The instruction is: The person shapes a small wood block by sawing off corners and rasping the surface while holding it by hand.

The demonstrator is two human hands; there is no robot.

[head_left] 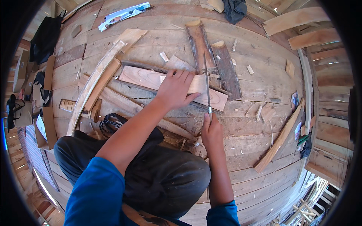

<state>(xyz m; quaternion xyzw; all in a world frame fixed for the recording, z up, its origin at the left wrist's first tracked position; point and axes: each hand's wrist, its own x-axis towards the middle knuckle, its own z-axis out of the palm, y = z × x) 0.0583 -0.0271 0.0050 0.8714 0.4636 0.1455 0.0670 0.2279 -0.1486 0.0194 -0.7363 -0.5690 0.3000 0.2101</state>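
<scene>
Plank floor (pixel 260 49): laid in long boards, strewn with chips and pale shavings.
Black bag (pixel 47 39): slumped at far left, just above some cardboard boxes (pixel 48 124).
Boxes' white panel (pixel 40 125): fixed or resting at the side of the lower box, too small to read.
Curved wooden strip (pixel 94 84): lying aslant over other pieces, running down close to the left knee (pixel 66 145).
Printed packet (pixel 124 16): lying flat near the top, white and blue, printed too small to make out.
Reddish plank (pixel 139 77): set crosswise ahead of the knees, dark along the edges, passing beneath the left hand (pixel 175 88).
Left hand's state: grasping the pale block from above, fingers over the far side, thumb stretched along the near side.
Pale block (pixel 198 84): resting on the plank, partly covered by that hand.
Narrow blade (pixel 207 81): pointing away from the body, crossing at the block's right end.
Right hand (pixel 212 128): clenched around the blade's handle, thumb up beside a light metal collar.
Bark-edged timbers (pixel 229 69): lying just beyond the plank, angled away.
Long board (pixel 281 137): slanting at right, near small printed papers (pixel 297 132), illegible from here.
</scene>
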